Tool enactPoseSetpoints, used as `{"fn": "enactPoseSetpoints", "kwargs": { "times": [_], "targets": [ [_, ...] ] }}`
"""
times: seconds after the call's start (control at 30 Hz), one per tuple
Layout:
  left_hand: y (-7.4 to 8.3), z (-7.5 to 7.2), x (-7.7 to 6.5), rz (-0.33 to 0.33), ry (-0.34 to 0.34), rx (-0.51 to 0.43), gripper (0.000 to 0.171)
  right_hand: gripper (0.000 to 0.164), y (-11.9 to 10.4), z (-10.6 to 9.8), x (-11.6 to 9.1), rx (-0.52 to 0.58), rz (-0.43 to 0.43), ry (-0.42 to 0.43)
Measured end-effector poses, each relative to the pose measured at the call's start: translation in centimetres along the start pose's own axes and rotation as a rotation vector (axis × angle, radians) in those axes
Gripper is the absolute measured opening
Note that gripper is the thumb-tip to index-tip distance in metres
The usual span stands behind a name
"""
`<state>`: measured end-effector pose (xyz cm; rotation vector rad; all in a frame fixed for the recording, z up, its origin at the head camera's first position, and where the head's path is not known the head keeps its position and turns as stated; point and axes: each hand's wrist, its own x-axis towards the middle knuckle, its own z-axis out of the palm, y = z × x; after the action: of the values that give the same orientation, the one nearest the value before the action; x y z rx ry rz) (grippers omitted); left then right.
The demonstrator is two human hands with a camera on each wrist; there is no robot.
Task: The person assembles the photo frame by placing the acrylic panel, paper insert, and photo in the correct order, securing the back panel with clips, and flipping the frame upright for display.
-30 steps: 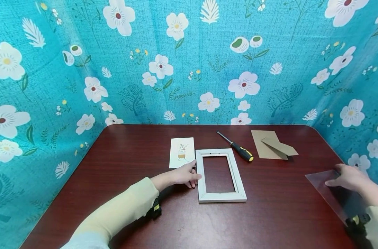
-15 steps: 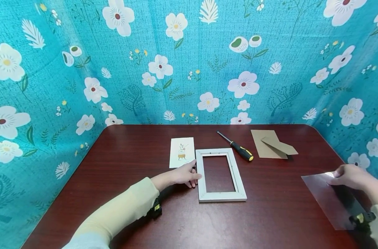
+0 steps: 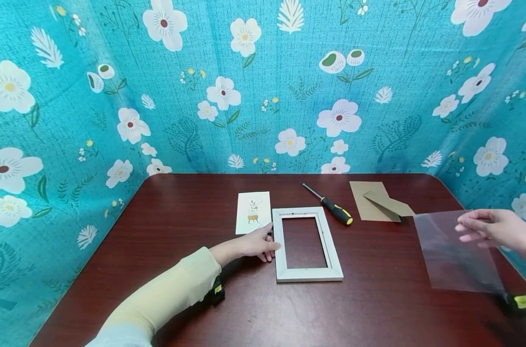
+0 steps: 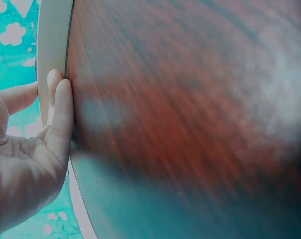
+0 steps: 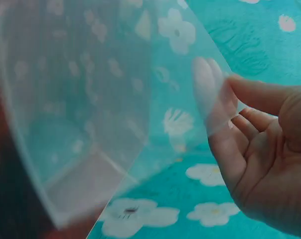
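A white picture frame lies flat on the dark red-brown table. My left hand rests at its left edge, the thumb touching the frame. In the left wrist view the fingers lie nearly straight against the frame's side. At the far right my right hand holds a clear plastic sheet up off the table. In the right wrist view the thumb pinches one corner of the sheet against the fingers, which show through it.
Behind the frame's left side lies a card with a potted plant print. A black and yellow screwdriver lies behind the frame's right side. Farther right is a brown backing board with a stand leg. A floral curtain borders the table.
My right hand has lifted the plastic sheet from low near the table's right edge, raising and tilting it. The left hand and frame have stayed in place.
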<state>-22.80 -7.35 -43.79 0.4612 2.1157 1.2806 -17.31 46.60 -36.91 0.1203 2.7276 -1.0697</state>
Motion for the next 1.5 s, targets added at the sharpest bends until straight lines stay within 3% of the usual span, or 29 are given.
{"fn": "enactPoseSetpoints", "kwargs": {
  "times": [0.23, 0.43, 0.73, 1.0, 1.23, 1.5],
  "targets": [
    [0.1, -0.2, -0.1, 0.001, 0.002, -0.005, 0.081, 0.053, -4.0, 0.5, 0.6, 0.16, -0.08, 0.122],
    [0.1, -0.2, 0.0, -0.003, -0.011, -0.011, 0.083, 0.052, -6.6, 1.4, 1.8, 0.293, -0.103, 0.119],
    [0.1, -0.2, 0.0, -0.006, -0.012, -0.01, 0.083, 0.04, -10.9, 5.1, 3.5, 0.23, -0.173, 0.096],
    [0.0, -0.2, 0.1, -0.014, -0.015, -0.012, 0.084, 0.031, -13.4, 8.1, 5.2, 0.349, -0.196, 0.004],
    [0.0, -0.1, 0.0, -0.009, -0.006, 0.003, 0.082, 0.035, -14.6, 10.0, 6.0, 0.387, -0.195, -0.036],
    [0.2, -0.2, -0.1, -0.013, -0.012, 0.001, 0.081, 0.037, -15.5, 12.0, 6.6, 0.5, -0.217, -0.219]
  ]
}}
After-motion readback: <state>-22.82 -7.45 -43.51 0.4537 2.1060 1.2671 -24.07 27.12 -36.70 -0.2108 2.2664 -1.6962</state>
